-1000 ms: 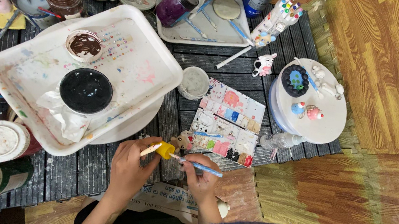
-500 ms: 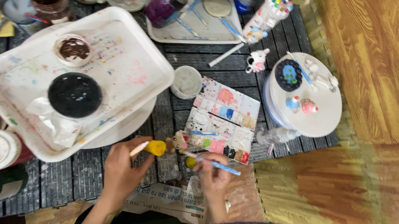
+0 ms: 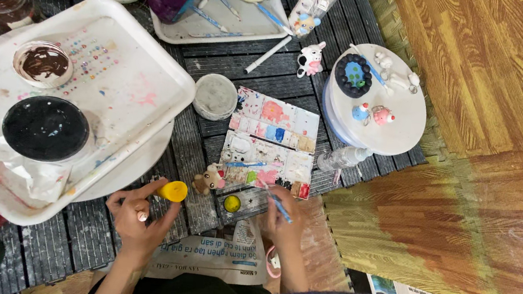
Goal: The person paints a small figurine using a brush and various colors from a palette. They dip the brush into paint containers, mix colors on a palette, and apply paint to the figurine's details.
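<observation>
A yellow cap, a blue-handled brush, a pink-and-blue smeared palette (white beneath), and a speckled white tray.

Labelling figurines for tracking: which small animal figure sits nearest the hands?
The brown bear figure, on the dark mat between the left hand and right hand. The cow figure and the other figures sit farther up.

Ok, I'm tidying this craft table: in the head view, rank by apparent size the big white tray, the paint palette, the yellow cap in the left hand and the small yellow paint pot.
1. White tray
2. Paint palette
3. Yellow cap, pinched by the left hand
4. Yellow paint pot, only slightly smaller than the cap; too close to be sure.
</observation>
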